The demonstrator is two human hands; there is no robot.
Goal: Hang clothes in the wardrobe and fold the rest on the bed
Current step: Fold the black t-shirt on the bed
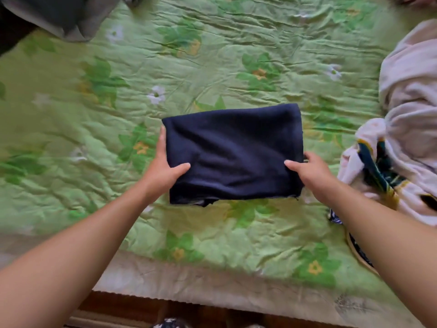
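Observation:
A folded navy garment [233, 152] lies as a neat rectangle in the middle of the green flowered bedspread [189, 67]. My left hand [165, 164] grips its left edge, thumb on top and fingers along the side and underneath. On the other side, my right hand [309, 172] grips the lower right corner, thumb on top of the cloth. A bit of lighter fabric peeks out under the garment's near edge.
A heap of pale pink clothes with a dark green patterned piece [406, 129] fills the right side of the bed. Grey and dark fabric [59, 15] lies at the far left corner. The bed's near edge [212, 285] runs along the bottom.

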